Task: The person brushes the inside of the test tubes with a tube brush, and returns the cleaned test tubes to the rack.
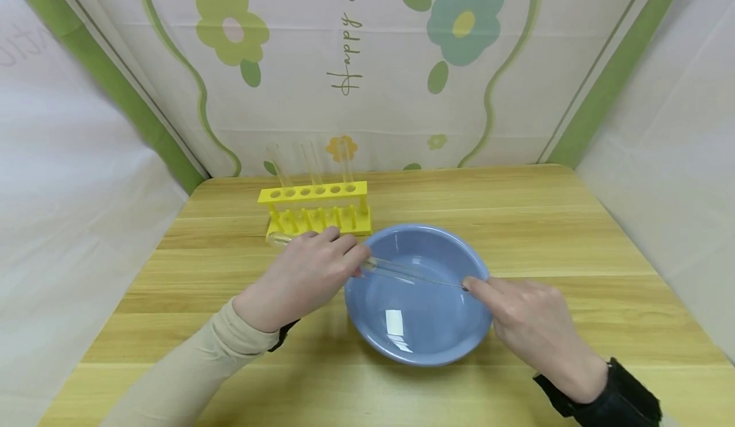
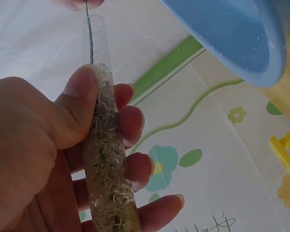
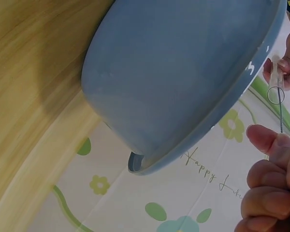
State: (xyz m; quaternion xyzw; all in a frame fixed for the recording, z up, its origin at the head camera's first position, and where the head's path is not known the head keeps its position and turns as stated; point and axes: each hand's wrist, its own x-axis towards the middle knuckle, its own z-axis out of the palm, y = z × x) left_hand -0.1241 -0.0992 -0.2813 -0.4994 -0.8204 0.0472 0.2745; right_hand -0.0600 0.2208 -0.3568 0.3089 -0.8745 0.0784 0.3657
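Observation:
My left hand grips a clear glass test tube that lies slanted over the blue basin, its rounded end pointing left. Inside the tube, the bristles of a test tube brush fill much of its length. The brush's twisted wire handle comes out of the tube's open mouth. Above the basin's right rim, my right hand pinches the end of that wire between thumb and forefinger. In the left wrist view, the left thumb presses one side of the tube and the fingers curl along the other.
Behind the left hand stands a yellow test tube rack with three upright glass tubes. The basin appears to hold clear water. Under everything is a wooden table, with a flowered cloth at its back and white cloth on both sides.

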